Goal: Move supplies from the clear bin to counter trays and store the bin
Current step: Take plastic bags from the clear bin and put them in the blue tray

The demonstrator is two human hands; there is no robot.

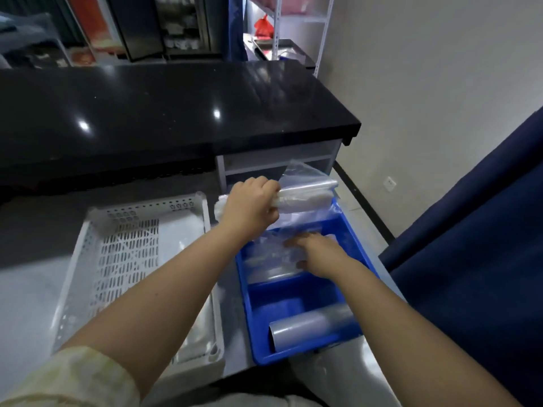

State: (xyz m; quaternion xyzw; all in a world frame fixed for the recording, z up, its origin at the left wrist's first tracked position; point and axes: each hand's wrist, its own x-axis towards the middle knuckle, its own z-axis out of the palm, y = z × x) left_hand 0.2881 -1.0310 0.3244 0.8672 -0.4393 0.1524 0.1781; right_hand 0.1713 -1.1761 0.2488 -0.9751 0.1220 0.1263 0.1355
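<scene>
My left hand (252, 204) is closed around a bundle of clear plastic bags (307, 193), held above the far end of a blue divided tray (296, 295). My right hand (318, 254) lies flat inside the tray's far compartment, pressing on more clear plastic bags (270, 255). A grey-white roll of bags (311, 324) lies in the tray's near compartment. Left of it stands a white perforated tray (126, 248) with some white packets along its right side. The clear bin does not appear in this view.
The trays stand on a grey lower counter (26, 289). Behind rises a glossy black upper counter (164, 113). A dark blue curtain (476, 259) hangs close on the right. A white shelf rack and a red bag (263, 26) stand far back.
</scene>
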